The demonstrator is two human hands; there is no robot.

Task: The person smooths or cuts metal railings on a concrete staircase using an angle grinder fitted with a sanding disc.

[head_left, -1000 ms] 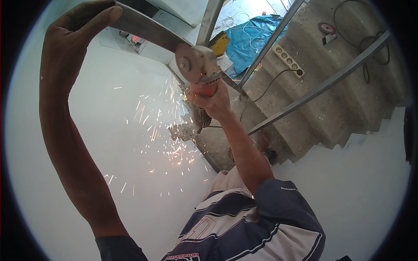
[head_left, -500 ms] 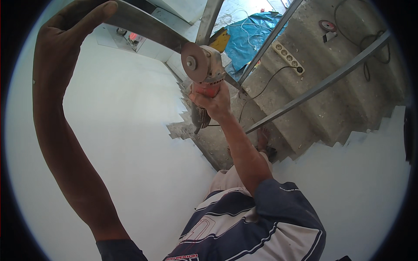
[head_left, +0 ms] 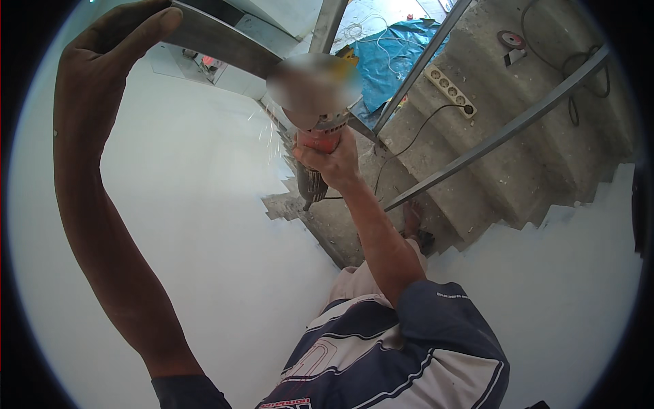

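Gripping angle grinder one-handed in right hand, mid-scene, by right end of metal bar; holding bar's far-left end in left hand. Showing sparks left. Liable to kick back if jammed.

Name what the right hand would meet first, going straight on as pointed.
Likely the metal frame, just past the angle grinder in the right hand, though blur leaves depth and contact unclear.
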